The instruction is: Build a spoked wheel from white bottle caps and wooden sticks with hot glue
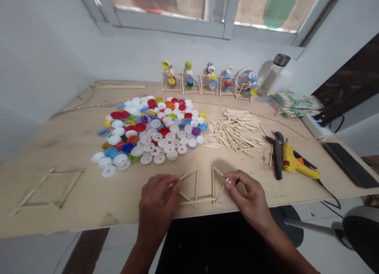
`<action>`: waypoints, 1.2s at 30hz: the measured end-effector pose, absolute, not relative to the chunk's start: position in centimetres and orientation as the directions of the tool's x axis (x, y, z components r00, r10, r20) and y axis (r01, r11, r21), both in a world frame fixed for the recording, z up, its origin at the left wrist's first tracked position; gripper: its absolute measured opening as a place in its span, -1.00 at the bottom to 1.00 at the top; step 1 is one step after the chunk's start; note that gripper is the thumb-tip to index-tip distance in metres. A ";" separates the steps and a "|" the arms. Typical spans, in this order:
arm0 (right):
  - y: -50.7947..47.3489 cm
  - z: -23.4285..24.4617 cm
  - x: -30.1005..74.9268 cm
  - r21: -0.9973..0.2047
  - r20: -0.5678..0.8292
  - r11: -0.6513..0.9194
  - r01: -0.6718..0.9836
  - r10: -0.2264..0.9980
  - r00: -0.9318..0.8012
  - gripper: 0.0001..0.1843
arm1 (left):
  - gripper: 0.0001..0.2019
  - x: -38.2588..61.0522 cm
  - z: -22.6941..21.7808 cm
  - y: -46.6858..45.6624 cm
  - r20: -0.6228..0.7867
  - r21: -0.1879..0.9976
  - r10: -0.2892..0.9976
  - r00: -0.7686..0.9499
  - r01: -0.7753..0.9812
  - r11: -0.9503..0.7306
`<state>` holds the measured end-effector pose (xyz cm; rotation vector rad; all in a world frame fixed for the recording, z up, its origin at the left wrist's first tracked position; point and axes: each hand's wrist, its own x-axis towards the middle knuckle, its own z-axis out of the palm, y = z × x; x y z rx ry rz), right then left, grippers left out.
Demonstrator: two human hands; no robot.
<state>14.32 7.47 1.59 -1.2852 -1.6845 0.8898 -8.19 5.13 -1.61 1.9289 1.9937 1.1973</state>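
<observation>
A small frame of thin wooden sticks stands at the near edge of the plywood table. My left hand pinches the slanted stick at the frame's left side. My right hand pinches the end of the slanted stick at its right side. Both hands are closed on the sticks. Beyond the frame lies a pile of loose sticks, and to its left a heap of coloured and white bottle caps.
A yellow glue gun and black pliers lie at the right, with a phone beyond. A flat stick square lies at the left. Several stick-and-cap models, a small fan, a bottle and a bagged stick bundle line the back.
</observation>
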 end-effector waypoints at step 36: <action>7.6 1.5 14.0 -0.885 0.171 0.230 0.405 0.969 -0.177 -0.87 | -0.77 -7.3 -2.4 0.9 0.169 0.761 0.921 -0.351 0.640 0.105</action>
